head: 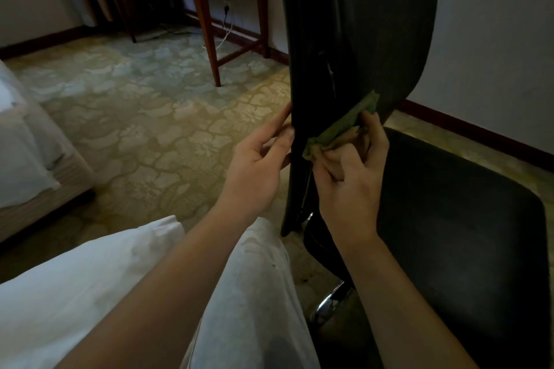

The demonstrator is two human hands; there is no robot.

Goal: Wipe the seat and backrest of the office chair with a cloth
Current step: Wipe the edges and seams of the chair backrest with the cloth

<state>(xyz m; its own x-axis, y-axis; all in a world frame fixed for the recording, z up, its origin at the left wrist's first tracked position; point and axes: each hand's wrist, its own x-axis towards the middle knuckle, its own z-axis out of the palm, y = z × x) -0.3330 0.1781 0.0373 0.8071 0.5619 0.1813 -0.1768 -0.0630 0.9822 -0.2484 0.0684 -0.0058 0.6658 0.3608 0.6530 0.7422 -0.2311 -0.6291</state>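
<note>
The black office chair stands right in front of me, its tall backrest (359, 38) seen edge-on and its dark seat (461, 218) to the right. My right hand (350, 176) presses a crumpled green cloth (344, 125) against the lower part of the backrest. My left hand (257, 161) holds the backrest's left edge, fingertips curled around it behind the black surface. Part of the cloth is hidden under my right fingers.
A dark wooden desk (207, 8) with drawers stands at the back, cables and a wall socket (227, 5) beneath it. A white bed (27, 140) is at the left. Patterned carpet (150, 104) covers the floor. My white trouser legs (257, 293) are below. Chrome chair base (328, 304) shows under the seat.
</note>
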